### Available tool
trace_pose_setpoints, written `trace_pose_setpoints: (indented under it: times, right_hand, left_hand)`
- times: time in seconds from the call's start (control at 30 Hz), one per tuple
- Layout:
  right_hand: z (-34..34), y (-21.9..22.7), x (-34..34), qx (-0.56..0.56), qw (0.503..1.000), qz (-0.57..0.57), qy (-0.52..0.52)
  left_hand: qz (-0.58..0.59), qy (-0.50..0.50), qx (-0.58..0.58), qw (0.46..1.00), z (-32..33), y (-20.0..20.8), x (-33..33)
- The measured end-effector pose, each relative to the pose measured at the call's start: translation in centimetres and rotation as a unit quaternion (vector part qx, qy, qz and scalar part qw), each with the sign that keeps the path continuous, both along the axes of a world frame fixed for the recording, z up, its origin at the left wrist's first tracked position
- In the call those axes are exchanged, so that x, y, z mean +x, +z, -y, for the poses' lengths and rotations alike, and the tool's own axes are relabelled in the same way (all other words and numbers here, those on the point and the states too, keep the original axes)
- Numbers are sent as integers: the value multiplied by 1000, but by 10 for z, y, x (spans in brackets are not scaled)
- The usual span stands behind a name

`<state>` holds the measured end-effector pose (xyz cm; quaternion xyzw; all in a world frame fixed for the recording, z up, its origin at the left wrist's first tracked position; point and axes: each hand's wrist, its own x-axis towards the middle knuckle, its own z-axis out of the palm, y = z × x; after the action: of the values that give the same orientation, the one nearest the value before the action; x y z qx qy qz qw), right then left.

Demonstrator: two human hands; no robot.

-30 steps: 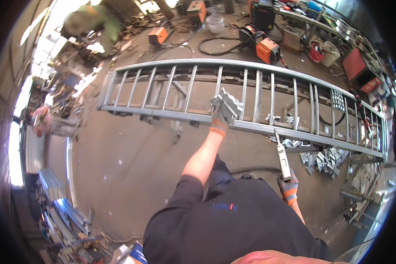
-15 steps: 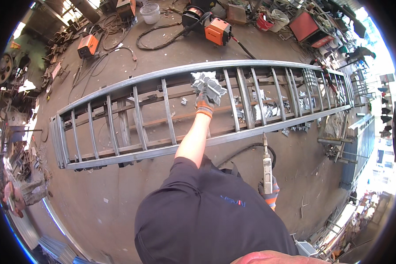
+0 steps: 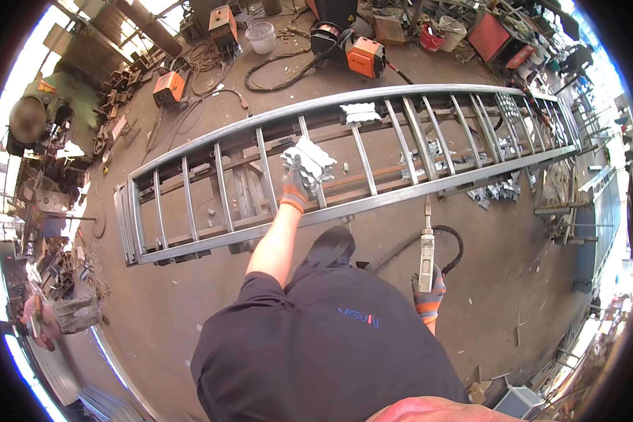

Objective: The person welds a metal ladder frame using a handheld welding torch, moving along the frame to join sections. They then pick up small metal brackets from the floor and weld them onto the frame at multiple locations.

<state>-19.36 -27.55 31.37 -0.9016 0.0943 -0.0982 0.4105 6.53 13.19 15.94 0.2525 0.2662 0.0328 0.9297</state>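
Note:
My left hand (image 3: pixel 297 184), in a grey and orange glove, is closed on a small stack of silvery metal pieces with wavy edges (image 3: pixel 307 160), above a crossbar of the long metal frame (image 3: pixel 260 232). A similar wavy-edged piece (image 3: pixel 361 112) rests on another crossbar by the far rail, to the right of that hand. At my right side, my gloved right hand (image 3: pixel 429 294) grips what looks like a welding torch (image 3: pixel 427 257), with a boxy pale body and a narrow nozzle pointing toward the near rail. A dark hose curves beside it; the fingers are partly hidden.
Orange machines (image 3: pixel 366 58) with coiled cables stand beyond the frame, near a white bucket (image 3: pixel 261 37). More metal pieces (image 3: pixel 496 190) lie heaped under the frame's right part. Another person (image 3: pixel 46 320) is at the far left. Metal stock (image 3: pixel 591 225) stands at right.
My left hand has moved left and nearer with the stack. A wavy-edged piece now lies on the crossbar where that hand was. The whole view has shifted; my right hand still grips the torch.

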Motion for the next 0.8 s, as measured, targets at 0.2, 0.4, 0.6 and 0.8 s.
trace_pose_setpoints:
  times: [0.2, 0.4, 0.6, 0.8]
  right_hand:
    - [-39, 4, -53, -9, 1000, -8, 2]
    - [-83, -7, -70, 41, 995, -48, -70]
    - [-131, -16, -57, -61, 994, -83, -46]
    - [-199, -2, -40, 6, 994, -89, -64]
  left_hand:
    - [-116, 95, 67, 986, -79, -61, 73]
    - [-264, 127, 139, 946, -91, -80, 112]
    - [-202, 154, -47, 966, -96, -67, 31]
    - [-172, 117, -52, 977, -170, -22, -69]
